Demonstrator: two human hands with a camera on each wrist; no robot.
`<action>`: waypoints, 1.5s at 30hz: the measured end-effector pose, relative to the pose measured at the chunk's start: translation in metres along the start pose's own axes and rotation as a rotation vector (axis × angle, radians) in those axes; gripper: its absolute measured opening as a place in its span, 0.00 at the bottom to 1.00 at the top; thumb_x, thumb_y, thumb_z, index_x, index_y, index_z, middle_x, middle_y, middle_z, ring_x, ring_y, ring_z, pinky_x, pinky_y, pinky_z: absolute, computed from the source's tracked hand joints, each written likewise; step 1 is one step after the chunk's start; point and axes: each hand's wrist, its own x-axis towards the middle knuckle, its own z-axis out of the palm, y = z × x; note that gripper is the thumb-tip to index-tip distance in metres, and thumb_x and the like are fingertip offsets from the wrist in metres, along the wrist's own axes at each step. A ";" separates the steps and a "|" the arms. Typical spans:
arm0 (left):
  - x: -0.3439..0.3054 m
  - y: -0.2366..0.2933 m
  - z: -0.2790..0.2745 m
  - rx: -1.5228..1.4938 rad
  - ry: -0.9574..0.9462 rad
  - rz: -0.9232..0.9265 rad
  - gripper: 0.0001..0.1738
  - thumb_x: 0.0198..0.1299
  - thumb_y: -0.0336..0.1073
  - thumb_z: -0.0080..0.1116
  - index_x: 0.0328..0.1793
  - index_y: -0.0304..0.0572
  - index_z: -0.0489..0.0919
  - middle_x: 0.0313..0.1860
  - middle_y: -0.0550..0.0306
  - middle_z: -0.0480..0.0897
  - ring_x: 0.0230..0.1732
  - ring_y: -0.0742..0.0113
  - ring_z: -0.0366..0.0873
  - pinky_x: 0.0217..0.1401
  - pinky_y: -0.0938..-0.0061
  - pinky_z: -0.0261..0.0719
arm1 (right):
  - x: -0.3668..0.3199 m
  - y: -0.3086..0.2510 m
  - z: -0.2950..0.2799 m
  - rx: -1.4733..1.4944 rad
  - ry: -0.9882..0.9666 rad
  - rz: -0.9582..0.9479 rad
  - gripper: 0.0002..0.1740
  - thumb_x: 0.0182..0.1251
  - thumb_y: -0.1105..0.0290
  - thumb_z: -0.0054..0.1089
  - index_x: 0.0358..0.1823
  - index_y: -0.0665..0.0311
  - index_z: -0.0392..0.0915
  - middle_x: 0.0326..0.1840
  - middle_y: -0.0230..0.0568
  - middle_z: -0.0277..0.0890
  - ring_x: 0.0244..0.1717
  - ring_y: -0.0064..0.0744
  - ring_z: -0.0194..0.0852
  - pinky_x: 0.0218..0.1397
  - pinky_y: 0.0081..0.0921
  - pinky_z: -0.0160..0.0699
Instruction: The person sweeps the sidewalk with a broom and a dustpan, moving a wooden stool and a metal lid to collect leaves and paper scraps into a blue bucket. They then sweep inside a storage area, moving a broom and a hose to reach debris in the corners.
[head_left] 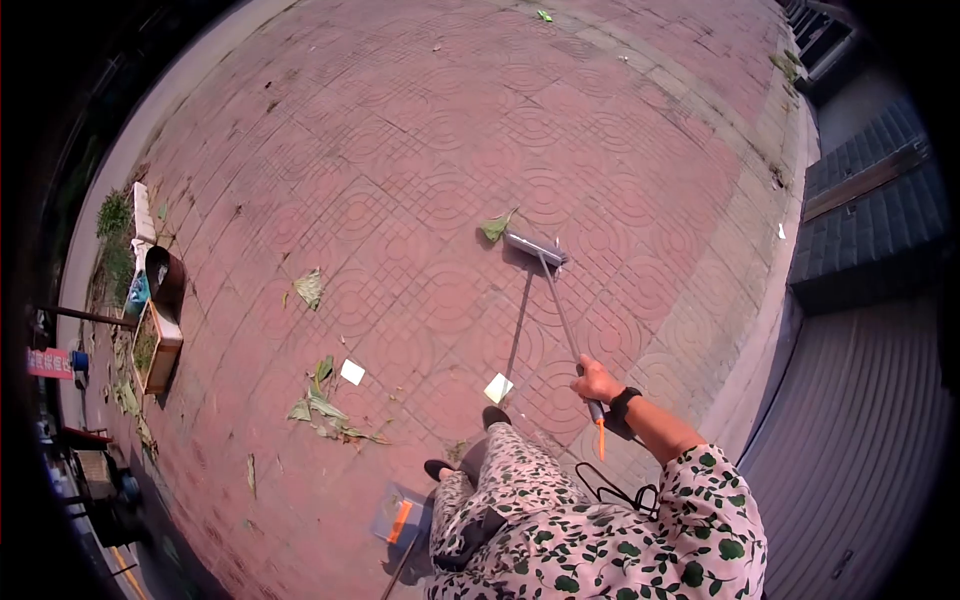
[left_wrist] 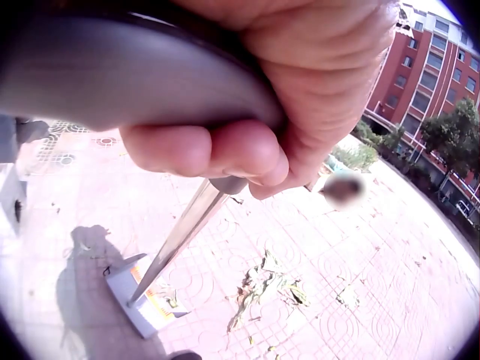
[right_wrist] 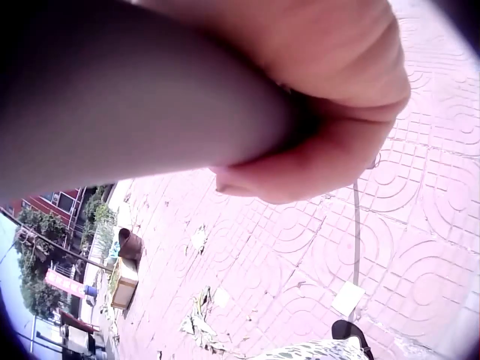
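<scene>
In the head view my right hand (head_left: 598,382) grips the grey handle of a broom (head_left: 560,305), arm stretched out to the right. The broom head (head_left: 535,247) rests on the paving, right beside a wilted green leaf (head_left: 493,229). My left hand (left_wrist: 322,82), outside the head view, has its fingers curled round the handle of a dustpan in the left wrist view. From there a metal pole (left_wrist: 180,229) runs down to the dustpan (left_wrist: 146,322), which has some leaf debris in it. In the head view the dustpan (head_left: 385,518) is low by my legs.
Dry leaves (head_left: 325,410) lie in a pile at left, with another withered leaf (head_left: 310,289) beyond. White paper squares (head_left: 352,372) lie on the pink paving. Planter boxes (head_left: 160,345) and a brown pot (head_left: 165,275) line the left side; a roller shutter (head_left: 850,450) stands at right.
</scene>
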 end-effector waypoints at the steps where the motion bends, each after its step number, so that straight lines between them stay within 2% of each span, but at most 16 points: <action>1: -0.002 -0.004 -0.003 -0.012 0.000 -0.004 0.08 0.51 0.29 0.55 0.38 0.44 0.71 0.17 0.62 0.67 0.11 0.75 0.61 0.11 0.79 0.60 | -0.020 -0.010 0.008 0.006 -0.091 0.035 0.27 0.52 0.74 0.54 0.55 0.73 0.59 0.18 0.40 0.67 0.17 0.29 0.68 0.18 0.28 0.68; 2: -0.004 -0.009 -0.005 -0.030 0.002 -0.005 0.08 0.51 0.29 0.55 0.38 0.44 0.71 0.16 0.62 0.67 0.11 0.75 0.61 0.10 0.79 0.60 | -0.027 -0.004 0.019 0.037 -0.208 -0.007 0.34 0.53 0.75 0.54 0.63 0.71 0.54 0.19 0.38 0.67 0.16 0.28 0.66 0.17 0.27 0.67; 4: -0.003 -0.021 -0.009 -0.074 0.008 0.001 0.07 0.50 0.29 0.55 0.36 0.44 0.71 0.14 0.63 0.66 0.09 0.75 0.61 0.08 0.79 0.59 | -0.034 -0.003 0.044 0.110 -0.309 -0.012 0.35 0.52 0.77 0.54 0.64 0.69 0.54 0.20 0.37 0.67 0.15 0.27 0.65 0.17 0.26 0.66; 6: -0.003 -0.034 -0.015 -0.118 0.001 0.016 0.07 0.50 0.29 0.55 0.35 0.45 0.71 0.12 0.64 0.65 0.07 0.76 0.60 0.06 0.80 0.58 | -0.033 -0.008 0.063 0.593 -0.604 0.178 0.37 0.50 0.79 0.54 0.65 0.67 0.55 0.20 0.36 0.68 0.14 0.25 0.65 0.16 0.24 0.66; 10: -0.036 -0.018 -0.006 -0.167 0.094 -0.009 0.06 0.50 0.28 0.54 0.33 0.46 0.69 0.11 0.64 0.65 0.07 0.75 0.60 0.06 0.80 0.58 | -0.040 -0.068 0.088 0.587 -0.792 0.226 0.39 0.48 0.81 0.54 0.66 0.65 0.55 0.20 0.36 0.68 0.14 0.23 0.65 0.16 0.21 0.66; 17: -0.058 -0.013 0.004 -0.182 0.154 -0.053 0.11 0.49 0.30 0.56 0.40 0.41 0.73 0.13 0.62 0.68 0.08 0.75 0.62 0.07 0.81 0.59 | 0.018 -0.133 0.095 0.082 -0.397 -0.159 0.40 0.49 0.78 0.52 0.68 0.69 0.51 0.23 0.36 0.69 0.18 0.24 0.68 0.18 0.21 0.69; 19: -0.064 -0.010 0.000 -0.183 0.188 -0.026 0.10 0.49 0.30 0.56 0.38 0.40 0.73 0.13 0.62 0.68 0.08 0.76 0.62 0.08 0.81 0.59 | 0.048 -0.166 0.095 -0.031 -0.262 -0.187 0.36 0.48 0.75 0.55 0.63 0.73 0.59 0.34 0.44 0.71 0.19 0.27 0.68 0.19 0.26 0.70; 21: -0.064 -0.004 -0.002 -0.178 0.216 0.002 0.08 0.48 0.31 0.57 0.36 0.40 0.74 0.12 0.62 0.68 0.08 0.76 0.62 0.08 0.81 0.59 | 0.093 -0.182 0.098 -0.053 -0.239 -0.249 0.14 0.50 0.76 0.53 0.40 0.72 0.67 0.24 0.40 0.67 0.17 0.27 0.67 0.17 0.27 0.69; 22: -0.061 -0.003 -0.004 -0.164 0.230 0.014 0.07 0.48 0.31 0.57 0.34 0.39 0.74 0.12 0.63 0.68 0.08 0.76 0.62 0.08 0.80 0.59 | 0.112 -0.186 0.101 -0.011 -0.241 -0.266 0.07 0.50 0.76 0.51 0.29 0.68 0.63 0.19 0.38 0.64 0.15 0.27 0.65 0.15 0.27 0.66; 26: -0.051 0.004 -0.016 -0.149 0.237 0.015 0.07 0.49 0.33 0.58 0.31 0.39 0.75 0.12 0.65 0.67 0.09 0.77 0.61 0.09 0.80 0.57 | 0.138 -0.195 0.122 -0.005 -0.245 -0.199 0.06 0.48 0.77 0.52 0.27 0.69 0.66 0.16 0.39 0.65 0.13 0.29 0.65 0.13 0.27 0.62; 31: -0.020 -0.004 -0.039 -0.042 0.143 0.163 0.07 0.48 0.31 0.61 0.33 0.38 0.76 0.17 0.70 0.68 0.14 0.82 0.60 0.15 0.82 0.58 | 0.081 -0.174 0.193 -0.400 -0.355 -0.226 0.07 0.51 0.78 0.53 0.30 0.70 0.65 0.15 0.40 0.67 0.13 0.29 0.69 0.13 0.27 0.68; 34: -0.009 0.023 -0.051 -0.102 0.084 0.120 0.07 0.47 0.30 0.62 0.33 0.39 0.76 0.18 0.69 0.68 0.14 0.82 0.60 0.14 0.82 0.58 | 0.034 -0.159 0.233 -0.464 -0.502 -0.285 0.17 0.52 0.78 0.53 0.44 0.74 0.65 0.18 0.39 0.68 0.15 0.27 0.68 0.15 0.25 0.67; 37: 0.018 0.037 -0.068 -0.121 0.009 0.107 0.07 0.47 0.30 0.61 0.33 0.40 0.76 0.17 0.69 0.69 0.13 0.81 0.62 0.13 0.82 0.58 | -0.014 -0.180 0.267 -0.211 -0.571 -0.130 0.17 0.53 0.80 0.50 0.47 0.70 0.63 0.23 0.38 0.67 0.16 0.23 0.65 0.16 0.21 0.66; 39: 0.037 0.038 -0.079 -0.105 -0.007 0.132 0.07 0.47 0.30 0.61 0.32 0.40 0.75 0.17 0.68 0.69 0.13 0.81 0.62 0.13 0.82 0.59 | -0.015 -0.194 0.290 0.686 -1.077 0.424 0.17 0.52 0.77 0.51 0.46 0.62 0.67 0.29 0.38 0.67 0.20 0.20 0.64 0.19 0.17 0.67; 42: 0.055 0.047 -0.098 -0.083 -0.047 0.165 0.07 0.47 0.29 0.61 0.32 0.39 0.75 0.17 0.67 0.70 0.14 0.81 0.64 0.13 0.82 0.60 | -0.042 -0.201 0.315 0.730 -1.014 0.477 0.19 0.52 0.80 0.49 0.48 0.60 0.67 0.27 0.35 0.63 0.18 0.14 0.57 0.18 0.11 0.62; 45: 0.076 0.046 -0.112 -0.040 -0.109 0.208 0.07 0.47 0.29 0.61 0.33 0.37 0.76 0.19 0.67 0.71 0.16 0.81 0.64 0.15 0.81 0.61 | -0.085 -0.184 0.305 0.398 -0.844 0.239 0.30 0.53 0.80 0.48 0.61 0.62 0.59 0.25 0.36 0.65 0.17 0.18 0.60 0.18 0.15 0.65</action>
